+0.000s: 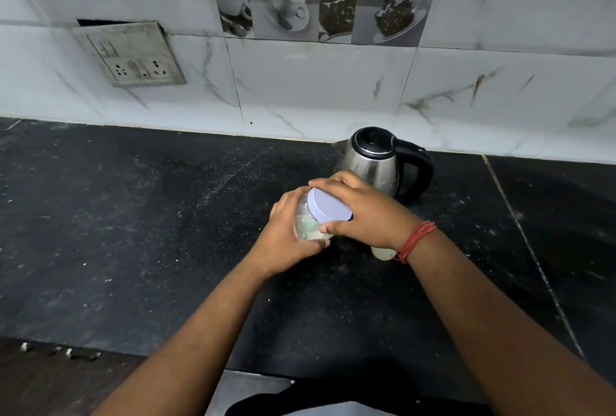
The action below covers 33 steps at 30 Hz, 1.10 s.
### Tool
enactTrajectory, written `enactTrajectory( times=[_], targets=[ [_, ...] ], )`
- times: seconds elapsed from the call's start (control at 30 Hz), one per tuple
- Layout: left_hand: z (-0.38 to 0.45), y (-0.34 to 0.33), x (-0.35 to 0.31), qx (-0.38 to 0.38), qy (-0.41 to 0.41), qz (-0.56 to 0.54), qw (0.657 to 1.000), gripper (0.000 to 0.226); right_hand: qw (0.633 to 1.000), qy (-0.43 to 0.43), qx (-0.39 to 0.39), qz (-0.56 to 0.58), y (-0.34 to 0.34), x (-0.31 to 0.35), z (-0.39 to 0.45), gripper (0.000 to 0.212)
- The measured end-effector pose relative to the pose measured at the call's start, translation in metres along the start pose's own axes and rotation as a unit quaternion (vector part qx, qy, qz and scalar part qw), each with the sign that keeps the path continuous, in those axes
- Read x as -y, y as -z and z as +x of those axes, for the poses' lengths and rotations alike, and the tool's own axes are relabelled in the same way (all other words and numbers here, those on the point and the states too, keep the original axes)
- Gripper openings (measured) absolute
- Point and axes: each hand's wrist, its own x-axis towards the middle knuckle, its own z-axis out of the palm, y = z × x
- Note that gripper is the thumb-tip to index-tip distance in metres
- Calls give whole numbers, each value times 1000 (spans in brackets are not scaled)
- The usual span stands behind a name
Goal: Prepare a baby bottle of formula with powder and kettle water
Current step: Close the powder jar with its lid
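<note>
On the wall to my far left a socket plate (pixel 130 54) hangs a little loose, with nothing plugged into it. Below it the dark counter (pixel 133 215) runs bare, dusted with pale specks that I take for spilled powder.

My left hand (pixel 286 235) is wrapped round the body of the jar (pixel 305 224), fingers curled behind it and thumb lying across the front near its base. I hold it this way to keep it from spinning; it leans toward me and to the left. Whether its base touches the counter I cannot tell, since my palm hides it.

The jar is clear plastic, clouded inside with whitish powder clinging to the wall, and something pale green shows through it, perhaps a scoop. Its lid (pixel 328 205) is flat, round and pale lilac, and sits fully on.

My right hand (pixel 363 212) comes over from the right and spans that lid, fingers arched round the far rim and thumb pressed on the near edge. That is a twisting grip, so I judge I am opening the jar to get at the powder.

Under my right wrist, by the red thread (pixel 416 240), a small white rounded thing (pixel 383 253) peeks out; it may be the bottle, but too little shows.

Just behind my hands stands the steel kettle (pixel 376 162), lid shut, black handle turned right within easy reach for pouring.
</note>
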Motion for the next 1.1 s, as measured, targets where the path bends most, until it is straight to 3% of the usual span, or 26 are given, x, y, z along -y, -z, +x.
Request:
enactTrajectory(
  times=[0.13,0.27,0.33,0.4,0.5,0.57,0.73,0.87,0.97,1.03,1.1],
  targets=[
    [-4,-6,-9,-21,9,-1,1000,91,993,-87,2,-81,4,8,-6,88],
    [-11,-6,-11,-34,24,-2,999,95,978,-116,18,-173,11,9,-19,69],
    [-16,-4,-11,-35,28,1,999,96,972,-103,8,-210,17,8,-27,69],
    [-19,-2,-13,-32,25,4,999,94,984,-68,-8,-164,21,6,-31,71],
    [-19,-1,-17,-17,19,9,1000,89,998,19,38,-55,21,3,-27,85],
    [-20,0,-17,4,19,10,1000,93,996,44,51,-58,16,4,-24,87],
    [-41,-4,-30,1,-7,34,999,99,991,-74,-43,-98,0,33,-44,71],
    [-42,-10,-35,-23,-16,42,999,97,971,-141,-106,-163,-7,38,-44,92],
    [-46,-7,-32,-14,-8,39,999,96,964,-149,-62,-210,11,32,-50,79],
    [-47,-3,-30,-8,-4,40,999,97,983,-100,-32,-150,19,23,-51,61],
    [-48,0,-30,2,-4,40,999,99,997,-17,34,-74,23,21,-51,71]
  ],
)
